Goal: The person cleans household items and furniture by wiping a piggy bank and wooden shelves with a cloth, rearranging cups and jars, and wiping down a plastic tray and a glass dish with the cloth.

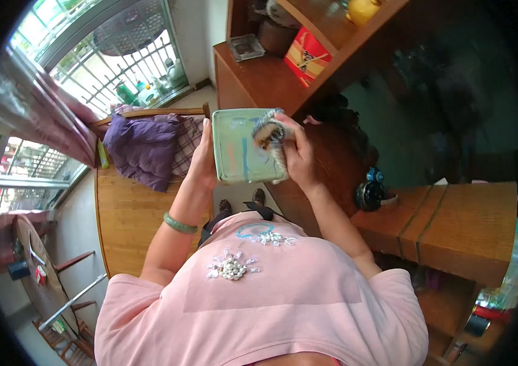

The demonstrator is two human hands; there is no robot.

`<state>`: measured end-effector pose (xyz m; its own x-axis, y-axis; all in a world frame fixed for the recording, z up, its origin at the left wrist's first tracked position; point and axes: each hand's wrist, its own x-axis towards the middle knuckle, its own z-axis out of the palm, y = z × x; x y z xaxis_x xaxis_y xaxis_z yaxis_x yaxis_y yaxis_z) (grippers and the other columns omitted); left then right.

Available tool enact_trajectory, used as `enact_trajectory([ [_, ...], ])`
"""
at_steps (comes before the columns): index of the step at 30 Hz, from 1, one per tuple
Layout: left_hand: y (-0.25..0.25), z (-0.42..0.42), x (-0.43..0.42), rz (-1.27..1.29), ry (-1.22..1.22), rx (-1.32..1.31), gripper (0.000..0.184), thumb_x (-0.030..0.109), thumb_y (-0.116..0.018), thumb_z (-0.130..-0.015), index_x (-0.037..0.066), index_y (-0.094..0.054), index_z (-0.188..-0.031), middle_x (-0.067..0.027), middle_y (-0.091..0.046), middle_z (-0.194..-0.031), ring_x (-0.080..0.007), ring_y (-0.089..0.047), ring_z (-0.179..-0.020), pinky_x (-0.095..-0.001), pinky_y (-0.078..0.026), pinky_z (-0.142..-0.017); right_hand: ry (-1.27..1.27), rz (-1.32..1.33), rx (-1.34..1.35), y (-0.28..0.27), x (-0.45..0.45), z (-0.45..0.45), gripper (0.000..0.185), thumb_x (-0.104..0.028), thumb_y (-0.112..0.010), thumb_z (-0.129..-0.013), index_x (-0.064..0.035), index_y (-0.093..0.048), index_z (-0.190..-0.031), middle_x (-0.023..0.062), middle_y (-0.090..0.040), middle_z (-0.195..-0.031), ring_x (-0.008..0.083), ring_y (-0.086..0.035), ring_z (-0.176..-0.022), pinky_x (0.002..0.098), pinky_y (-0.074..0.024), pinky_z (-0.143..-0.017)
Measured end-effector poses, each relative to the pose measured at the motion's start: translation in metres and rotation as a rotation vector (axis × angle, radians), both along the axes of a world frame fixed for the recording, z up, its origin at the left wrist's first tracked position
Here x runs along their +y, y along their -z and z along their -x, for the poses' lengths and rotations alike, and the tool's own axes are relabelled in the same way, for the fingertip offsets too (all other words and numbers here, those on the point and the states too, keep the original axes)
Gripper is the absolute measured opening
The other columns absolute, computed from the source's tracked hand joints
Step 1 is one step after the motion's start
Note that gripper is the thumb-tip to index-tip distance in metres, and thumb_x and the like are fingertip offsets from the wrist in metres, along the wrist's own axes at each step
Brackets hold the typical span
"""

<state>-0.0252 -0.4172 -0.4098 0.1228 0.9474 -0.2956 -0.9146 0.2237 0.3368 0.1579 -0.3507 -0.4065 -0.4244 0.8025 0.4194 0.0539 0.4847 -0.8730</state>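
Note:
A pale green, square box or tin [231, 149] with rounded corners and coloured streaks on its face is held up in front of my chest. Along its left edge lies my left hand [204, 155], the thumb upright at the side and the other fingers hidden behind. My right hand [298, 152] grips a crumpled, multicoloured cloth [268, 137], which is against the right part of the box's face. The cloth is somewhat blurred.
At left, a purple garment [140, 149] lies over a wooden bench [128, 226]. A wooden cabinet [240, 73] holds a red gift bag [307, 55] and a glass ashtray [246, 47]. Headphones [370, 192] sit by a wooden surface [460, 226] at right.

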Motion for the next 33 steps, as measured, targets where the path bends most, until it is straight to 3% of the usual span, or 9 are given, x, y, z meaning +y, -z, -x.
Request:
enact_trajectory([
  [4,-0.016,-0.023,0.007,0.129,0.173,0.264,0.058,0.053,-0.029,-0.086,0.005,-0.047,-0.113,-0.01,-0.054,-0.106,-0.0183,-0.056,-0.089,-0.0336,-0.048,-0.075,0.094,0.475,0.237,0.038,0.02,-0.009,0.023,-0.011,-0.041,-0.088,-0.0037,-0.05,-0.107,0.0003,-0.054,-0.095,0.0089,-0.049,-0.086,0.0236,-0.0387,-0.08],
  [6,-0.012,-0.03,0.015,0.12,0.27,0.646,0.058,0.055,-0.031,-0.085,0.005,-0.05,-0.108,-0.0079,-0.058,-0.093,-0.0138,-0.058,-0.075,-0.029,-0.049,-0.063,0.191,0.703,0.323,0.055,0.025,-0.025,0.022,-0.014,-0.045,-0.086,-0.0029,-0.052,-0.103,0.0025,-0.055,-0.093,0.0109,-0.051,-0.085,0.0252,-0.041,-0.077],
  [8,-0.014,-0.05,0.022,0.158,0.251,0.741,0.057,0.055,-0.033,-0.084,0.005,-0.053,-0.103,-0.0037,-0.059,-0.079,-0.0092,-0.056,-0.063,-0.023,-0.045,-0.052,0.391,0.896,0.376,0.085,0.029,-0.055,0.022,-0.016,-0.046,-0.085,-0.0025,-0.054,-0.1,0.0039,-0.056,-0.092,0.0125,-0.053,-0.083,0.0265,-0.0428,-0.075],
  [13,0.016,-0.101,0.056,-0.417,0.567,1.144,0.041,0.035,-0.06,-0.076,0.001,-0.05,-0.096,-0.0029,-0.054,-0.078,-0.0124,-0.052,-0.067,-0.0269,-0.043,-0.057,0.679,1.301,0.476,0.127,-0.028,-0.16,0.021,-0.014,-0.045,-0.083,-0.0017,-0.057,-0.095,0.0075,-0.059,-0.087,0.0186,-0.059,-0.077,0.0322,-0.0489,-0.068],
  [16,0.039,-0.145,0.08,-0.951,0.673,1.901,0.048,0.031,-0.061,-0.073,-0.002,-0.045,-0.103,-0.0131,-0.057,-0.082,-0.0274,-0.058,-0.075,-0.0374,-0.046,-0.062,0.769,1.221,0.448,0.108,-0.072,-0.196,0.02,-0.015,-0.046,-0.084,-0.002,-0.057,-0.095,0.0068,-0.059,-0.085,0.0169,-0.058,-0.075,0.0302,-0.0478,-0.065],
  [17,0.047,-0.158,0.09,-1.063,0.866,1.937,0.046,0.025,-0.059,-0.073,-0.001,-0.043,-0.107,-0.0198,-0.055,-0.091,-0.0338,-0.056,-0.079,-0.0406,-0.047,-0.065,0.832,1.21,0.425,0.108,-0.081,-0.204,0.02,-0.016,-0.047,-0.084,-0.002,-0.056,-0.094,0.0059,-0.059,-0.083,0.0163,-0.057,-0.073,0.0295,-0.0464,-0.064],
  [21,0.096,-0.199,0.122,-1.571,0.8,2.27,0.044,0.018,-0.053,-0.072,0.0,-0.041,-0.111,-0.0178,-0.051,-0.1,-0.0314,-0.057,-0.08,-0.0378,-0.05,-0.063,0.848,1.145,0.337,0.097,-0.111,-0.218,0.02,-0.017,-0.046,-0.085,-0.0012,-0.057,-0.09,0.0043,-0.059,-0.079,0.0139,-0.056,-0.069,0.0282,-0.045,-0.063],
  [25,0.123,-0.215,0.157,-1.92,0.932,2.303,0.042,0.021,-0.049,-0.076,0.0,-0.039,-0.111,-0.0167,-0.051,-0.096,-0.0288,-0.054,-0.087,-0.0356,-0.05,-0.059,0.906,1.078,0.165,0.096,-0.123,-0.229,0.018,-0.015,-0.045,-0.087,-0.0012,-0.056,-0.089,0.0033,-0.059,-0.078,0.0109,-0.055,-0.068,0.0249,-0.0452,-0.062],
  [33,0.151,-0.219,0.172,-1.9,0.783,2.216,0.05,0.036,-0.057,-0.074,0.001,-0.043,-0.107,-0.0161,-0.052,-0.099,-0.029,-0.053,-0.089,-0.0359,-0.049,-0.066,0.863,1.026,0.05,0.1,-0.113,-0.252,0.018,-0.016,-0.045,-0.087,-0.0002,-0.055,-0.086,0.002,-0.056,-0.076,0.0099,-0.051,-0.067,0.0248,-0.042,-0.062],
])
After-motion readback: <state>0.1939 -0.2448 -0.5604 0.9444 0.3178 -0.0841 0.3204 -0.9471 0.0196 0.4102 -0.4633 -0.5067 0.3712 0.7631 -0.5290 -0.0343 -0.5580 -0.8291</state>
